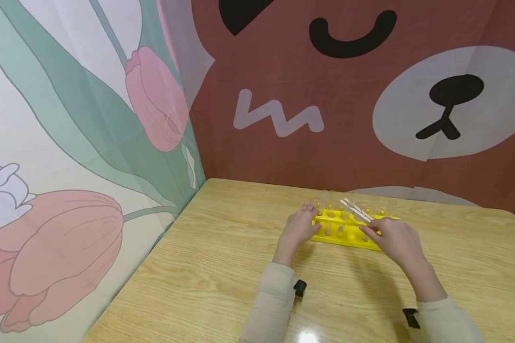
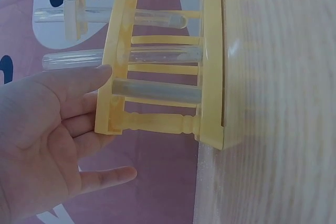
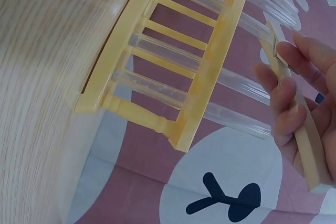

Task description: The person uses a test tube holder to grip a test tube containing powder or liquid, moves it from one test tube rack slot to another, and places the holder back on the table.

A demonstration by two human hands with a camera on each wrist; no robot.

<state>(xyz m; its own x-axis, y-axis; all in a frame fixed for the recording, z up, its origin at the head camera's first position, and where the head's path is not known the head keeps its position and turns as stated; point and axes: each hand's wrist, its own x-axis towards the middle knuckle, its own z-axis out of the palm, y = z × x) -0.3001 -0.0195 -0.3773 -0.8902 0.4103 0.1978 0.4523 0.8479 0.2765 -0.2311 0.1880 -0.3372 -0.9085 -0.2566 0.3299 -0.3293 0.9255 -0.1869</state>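
A yellow test tube rack (image 1: 347,243) stands on the table with several clear test tubes upright in it. My left hand (image 1: 300,226) holds the rack's left end, thumb on one side of the upper bar and fingers on the other. My right hand (image 1: 396,240) grips a wooden test tube clamp (image 3: 310,150) by its handle. The clamp's far end lies at the upper part of one test tube (image 2: 163,19); whether it grips the glass I cannot tell for sure. That tube's rounded bottom hangs above the rack's base, while neighbouring tubes reach down to it.
The wood-grain table (image 1: 223,247) runs up to a brown bear-print cloth (image 1: 283,157) behind the rack. A tulip-print cloth (image 1: 90,143) hangs along the table's left side. Other test tubes (image 3: 236,119) stick up from the rack near my right hand.
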